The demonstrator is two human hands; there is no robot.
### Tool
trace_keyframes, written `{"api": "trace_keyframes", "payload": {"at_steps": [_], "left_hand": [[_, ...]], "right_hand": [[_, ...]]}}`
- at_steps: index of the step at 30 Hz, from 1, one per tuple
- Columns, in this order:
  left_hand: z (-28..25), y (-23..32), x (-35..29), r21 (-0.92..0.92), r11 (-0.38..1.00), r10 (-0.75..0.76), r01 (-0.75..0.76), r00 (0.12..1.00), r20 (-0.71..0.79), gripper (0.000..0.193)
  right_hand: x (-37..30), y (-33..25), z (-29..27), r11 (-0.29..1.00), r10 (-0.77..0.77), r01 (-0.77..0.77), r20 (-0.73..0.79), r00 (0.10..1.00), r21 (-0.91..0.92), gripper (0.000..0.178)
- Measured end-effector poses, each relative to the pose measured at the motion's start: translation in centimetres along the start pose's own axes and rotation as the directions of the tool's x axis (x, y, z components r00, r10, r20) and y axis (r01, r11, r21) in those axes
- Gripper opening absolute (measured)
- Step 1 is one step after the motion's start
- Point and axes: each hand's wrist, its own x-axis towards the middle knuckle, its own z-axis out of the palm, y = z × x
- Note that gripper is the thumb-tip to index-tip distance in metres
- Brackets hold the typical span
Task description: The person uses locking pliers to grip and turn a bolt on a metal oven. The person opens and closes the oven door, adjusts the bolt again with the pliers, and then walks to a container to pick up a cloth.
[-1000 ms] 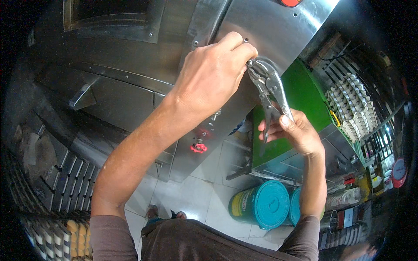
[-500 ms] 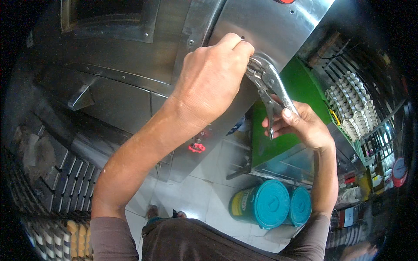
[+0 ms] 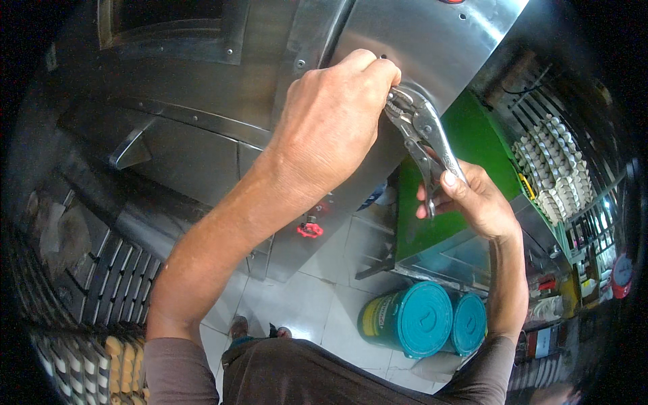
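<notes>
My right hand (image 3: 476, 196) grips the handles of silver locking pliers (image 3: 432, 128); the thumb lies on the upper handle and the fingers curl round the lower one. The jaws point up and left, close to the fingertips of my left hand (image 3: 337, 115). That hand is closed in a fist-like pinch in front of a stainless steel panel (image 3: 425, 54). Whatever its fingers hold is hidden behind the knuckles, and so is the tip of the jaws. A small dark hole shows in the panel just above the left knuckles.
A steel oven-like cabinet (image 3: 189, 162) with a handle fills the left. Below the panel is a red valve knob (image 3: 310, 230). A green-topped table (image 3: 439, 223) stands to the right, with egg trays (image 3: 553, 165) beyond. Two teal-lidded buckets (image 3: 424, 318) sit on the tiled floor.
The whole view has shifted slightly, so the scene sits a little further right. Both hands and the pliers keep nearly the same pose, with the handles perhaps slightly closer together.
</notes>
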Motion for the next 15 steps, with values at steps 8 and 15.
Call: {"api": "trace_keyframes", "payload": {"at_steps": [8, 15], "left_hand": [[0.3, 0.6, -0.9, -0.045, 0.999, -0.013, 0.008, 0.995, -0.100, 0.034], [0.0, 1.3, -2.9, -0.216, 0.971, -0.142, 0.107, 0.979, -0.150, 0.041]], "right_hand": [[-1.0, 4.2, 1.1, 0.960, -0.064, 0.062, 0.000, 0.998, 0.273, 0.069], [-2.9, 8.9, 6.9, 0.713, -0.205, 0.198, -0.069, 0.976, 0.672, 0.084]]}}
